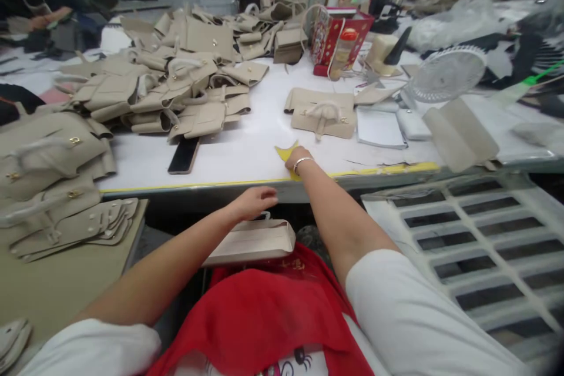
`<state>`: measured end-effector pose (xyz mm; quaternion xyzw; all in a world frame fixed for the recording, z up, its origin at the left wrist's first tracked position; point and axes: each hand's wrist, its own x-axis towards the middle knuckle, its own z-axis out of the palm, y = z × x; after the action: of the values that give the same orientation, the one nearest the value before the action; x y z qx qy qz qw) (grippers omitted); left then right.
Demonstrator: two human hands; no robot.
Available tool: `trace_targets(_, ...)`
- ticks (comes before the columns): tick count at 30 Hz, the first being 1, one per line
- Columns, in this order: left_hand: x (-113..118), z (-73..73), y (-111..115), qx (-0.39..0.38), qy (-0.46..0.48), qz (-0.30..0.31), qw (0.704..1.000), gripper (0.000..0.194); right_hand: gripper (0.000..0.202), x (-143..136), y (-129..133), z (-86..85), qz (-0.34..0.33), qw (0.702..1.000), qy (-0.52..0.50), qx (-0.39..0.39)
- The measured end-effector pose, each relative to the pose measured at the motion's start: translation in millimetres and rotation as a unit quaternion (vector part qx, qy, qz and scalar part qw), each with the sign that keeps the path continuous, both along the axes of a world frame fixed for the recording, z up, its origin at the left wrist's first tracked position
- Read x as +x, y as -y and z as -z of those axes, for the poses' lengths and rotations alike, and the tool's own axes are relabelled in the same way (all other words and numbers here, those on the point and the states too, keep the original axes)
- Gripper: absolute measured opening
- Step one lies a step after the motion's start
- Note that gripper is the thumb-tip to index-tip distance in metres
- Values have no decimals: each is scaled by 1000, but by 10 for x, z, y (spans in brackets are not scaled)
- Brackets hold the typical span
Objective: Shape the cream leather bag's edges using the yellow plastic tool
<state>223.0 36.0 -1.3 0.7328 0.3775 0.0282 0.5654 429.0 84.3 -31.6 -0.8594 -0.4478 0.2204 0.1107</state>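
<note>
At the table's front edge, my right hand [298, 158] is closed on a yellow piece [286, 151] whose pointed part shows beyond the fingers. My left hand [256, 202] hovers just above a beige bag [253, 241] that rests on my lap, its fingers apart and holding nothing. Part of a light handle shows under that hand. Beyond my right hand lies a flat beige bag piece [324, 113] with a wrapped handle and a gold clasp. A dark phone [184, 155] lies to the left on the white table [247, 158].
Beige bags [176, 70] are heaped at the left and back. A red box [335, 41], a bottle [343, 53], a notepad [379, 126] and a white fan [447, 73] stand or lie right. A slatted rack [467, 235] is lower right. Other people sit behind.
</note>
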Motion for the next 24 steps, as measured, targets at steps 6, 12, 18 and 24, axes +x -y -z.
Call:
trace_targets(6, -290, 27, 253, -26, 29, 190, 981, 48, 35, 43, 269, -103, 3, 999, -27, 40)
trace_targets(12, -50, 85, 255, -88, 47, 224, 969, 54, 22, 169, 1166, -263, -39, 989, -106, 95)
trace_targets(18, 17, 90, 235, -82, -43, 246, 965, 65, 32, 110, 2179, -436, -74, 888, -454, 6)
trace_targets(24, -28, 138, 235, -173, -79, 207, 960, 76, 29, -28, 2301, -405, -113, 907, -397, -76)
